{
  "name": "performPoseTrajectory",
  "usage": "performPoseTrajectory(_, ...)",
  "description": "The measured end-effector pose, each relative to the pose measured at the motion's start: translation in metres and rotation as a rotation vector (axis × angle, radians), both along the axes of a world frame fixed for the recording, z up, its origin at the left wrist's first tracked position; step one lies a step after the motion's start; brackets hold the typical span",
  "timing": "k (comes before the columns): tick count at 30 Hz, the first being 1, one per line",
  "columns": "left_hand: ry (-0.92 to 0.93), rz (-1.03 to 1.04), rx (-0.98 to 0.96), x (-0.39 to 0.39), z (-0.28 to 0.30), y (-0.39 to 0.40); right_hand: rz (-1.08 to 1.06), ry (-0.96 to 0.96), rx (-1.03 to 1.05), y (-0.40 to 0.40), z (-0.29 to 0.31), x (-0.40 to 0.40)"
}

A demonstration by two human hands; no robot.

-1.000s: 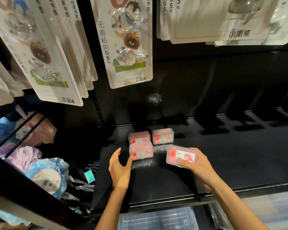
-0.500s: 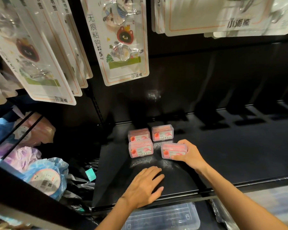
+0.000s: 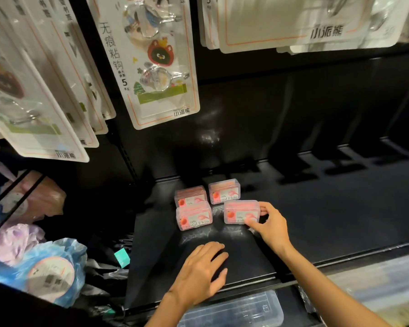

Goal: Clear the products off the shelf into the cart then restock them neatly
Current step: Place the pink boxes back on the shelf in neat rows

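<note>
Sitting on the black shelf [image 3: 328,220] near its left end, the front-right floss box [image 3: 241,212] is pinched at its right end by the right hand [image 3: 272,228], thumb on the near edge and fingers curled over the far corner. It stands as the fourth of a small block of clear boxes with pink contents: the front-left box [image 3: 194,215] just beside it with a narrow gap between, the back-left box [image 3: 190,196] touching that one from behind, and the back-right box [image 3: 224,191] close behind the held one. The left hand [image 3: 202,271] lies palm down on the shelf in front of the boxes, fingers straight and spread, holding nothing. Above hang hook packs on white cards [image 3: 149,60], more to the left [image 3: 31,97] and upper right [image 3: 316,22]. Left of the shelf, bagged bath puffs [image 3: 50,272] fill a wire bin. Below the shelf edge lies a clear plastic case [image 3: 234,310].
</note>
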State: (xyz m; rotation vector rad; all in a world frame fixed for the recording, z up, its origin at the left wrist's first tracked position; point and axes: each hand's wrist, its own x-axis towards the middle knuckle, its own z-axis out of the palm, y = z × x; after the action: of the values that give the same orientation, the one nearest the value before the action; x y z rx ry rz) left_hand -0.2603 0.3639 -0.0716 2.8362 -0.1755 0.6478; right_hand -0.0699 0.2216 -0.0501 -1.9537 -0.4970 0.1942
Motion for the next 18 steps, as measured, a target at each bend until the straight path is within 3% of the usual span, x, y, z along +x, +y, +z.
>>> performPoseTrajectory(5,0.0,-0.002,-0.021,-0.001,0.001,0.001,0.004,-0.034,0.042,0.015,-0.007,0.002)
performPoseTrajectory(18,0.004,0.006,-0.073,0.001,0.001,0.0,-0.017,-0.189,-0.126,0.023,-0.028,0.009)
